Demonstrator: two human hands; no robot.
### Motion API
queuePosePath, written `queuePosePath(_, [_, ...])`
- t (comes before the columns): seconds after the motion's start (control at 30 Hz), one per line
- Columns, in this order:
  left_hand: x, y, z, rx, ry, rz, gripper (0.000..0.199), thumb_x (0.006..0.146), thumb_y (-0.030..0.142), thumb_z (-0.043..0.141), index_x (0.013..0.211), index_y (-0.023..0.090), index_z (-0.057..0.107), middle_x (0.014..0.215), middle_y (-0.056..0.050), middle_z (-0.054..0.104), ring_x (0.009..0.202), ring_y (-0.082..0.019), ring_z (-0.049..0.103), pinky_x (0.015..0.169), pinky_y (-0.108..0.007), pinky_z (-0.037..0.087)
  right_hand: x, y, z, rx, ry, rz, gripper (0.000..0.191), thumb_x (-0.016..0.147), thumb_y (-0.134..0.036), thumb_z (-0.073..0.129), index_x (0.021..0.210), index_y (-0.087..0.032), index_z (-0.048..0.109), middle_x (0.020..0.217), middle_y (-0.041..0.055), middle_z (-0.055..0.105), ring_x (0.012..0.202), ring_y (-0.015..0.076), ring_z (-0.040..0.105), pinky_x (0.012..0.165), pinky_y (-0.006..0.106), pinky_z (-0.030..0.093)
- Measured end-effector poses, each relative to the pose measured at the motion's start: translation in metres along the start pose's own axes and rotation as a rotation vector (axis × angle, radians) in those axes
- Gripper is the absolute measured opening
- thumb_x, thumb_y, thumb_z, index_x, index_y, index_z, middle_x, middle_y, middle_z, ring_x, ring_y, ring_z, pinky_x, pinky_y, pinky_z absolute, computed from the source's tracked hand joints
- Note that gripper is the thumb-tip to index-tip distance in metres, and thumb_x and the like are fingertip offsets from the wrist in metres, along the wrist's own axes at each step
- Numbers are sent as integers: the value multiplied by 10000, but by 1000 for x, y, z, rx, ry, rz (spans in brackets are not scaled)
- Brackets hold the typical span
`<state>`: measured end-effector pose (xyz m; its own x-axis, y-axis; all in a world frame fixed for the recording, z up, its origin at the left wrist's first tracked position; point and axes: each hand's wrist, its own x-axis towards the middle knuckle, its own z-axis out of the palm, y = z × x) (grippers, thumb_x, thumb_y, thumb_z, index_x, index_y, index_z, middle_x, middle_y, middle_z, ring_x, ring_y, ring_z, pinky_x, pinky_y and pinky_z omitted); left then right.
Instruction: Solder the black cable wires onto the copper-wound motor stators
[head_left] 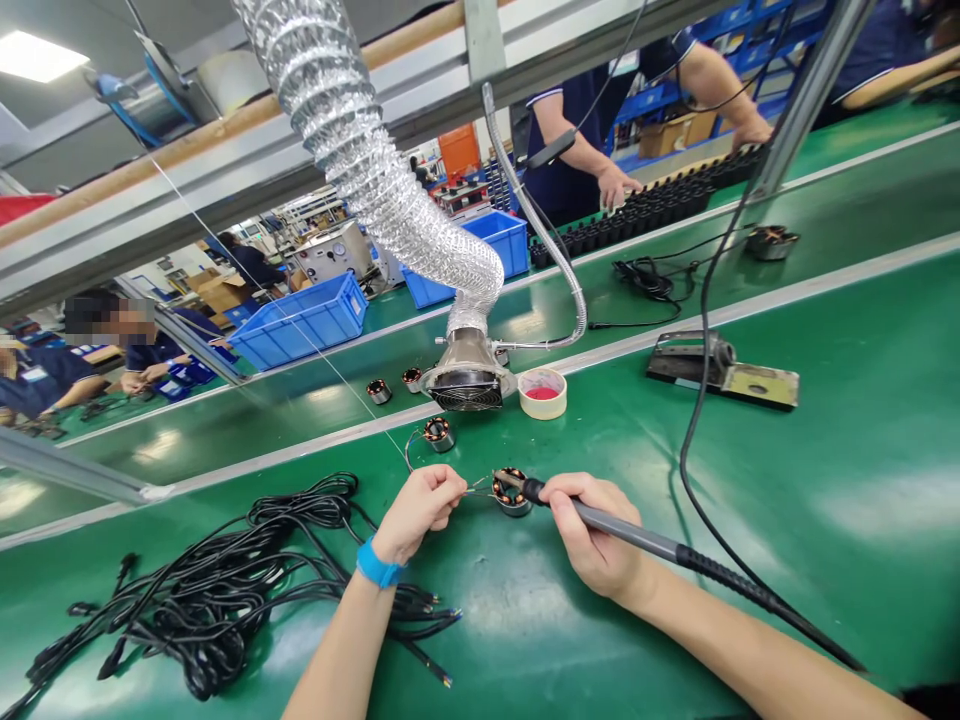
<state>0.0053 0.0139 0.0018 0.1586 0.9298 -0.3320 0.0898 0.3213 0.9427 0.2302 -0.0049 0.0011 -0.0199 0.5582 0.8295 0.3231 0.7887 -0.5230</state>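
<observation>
My right hand [596, 530] grips a soldering iron [637, 537], its tip over a small motor stator [513, 497] with copper windings. From the left, my left hand [424, 510] is closed in a pinch, and thin wire [480, 489] runs from its fingertips towards the stator. Whether this is solder, lead ends or both is too fine to tell. A pale thin strand [322, 355] slopes down from a spool [154, 90] and passes out of sight near that hand. Just behind stands a second stator [439, 433] with a lead.
Black cables [217, 590] with bared ends heap at left. A fume duct [465, 385] hangs over the bench beside a tape roll [543, 393]. At right are an iron stand [721, 375] and the iron's cord [694, 430]. Co-workers and blue bins [300, 320] are beyond.
</observation>
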Motion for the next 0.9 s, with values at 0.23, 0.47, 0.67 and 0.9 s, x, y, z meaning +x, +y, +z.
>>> queuePosePath(0.23, [1,-7,12,93,160,52,387,736,498,745,774,127,643,498,105,304,427,-32,164,409,-213,91,0,-1,1,16,2,-5,156,890,-106,486,825,-201,590,664,-27,665,540,99,623,552,209,485])
queuePosePath(0.47, [2,-8,12,94,212,82,451,731,550,734,807,107,692,493,105,284,428,-34,155,413,-214,101,1,-1,0,2,4,-11,159,888,-105,487,819,-200,596,682,-24,678,563,97,641,572,196,503])
queuePosePath(0.67, [6,-9,2,45,212,151,441,779,559,691,867,127,674,576,78,377,443,-48,284,411,-189,215,2,-1,-2,-41,40,-8,147,895,-122,494,849,-211,601,718,-17,697,576,114,651,577,220,520])
queuePosePath(0.9, [5,-3,3,354,487,371,419,842,561,608,857,153,699,711,-12,557,607,-125,473,572,-237,383,0,6,-5,15,103,-52,194,884,-85,519,1004,-210,607,764,10,663,630,140,630,583,262,515])
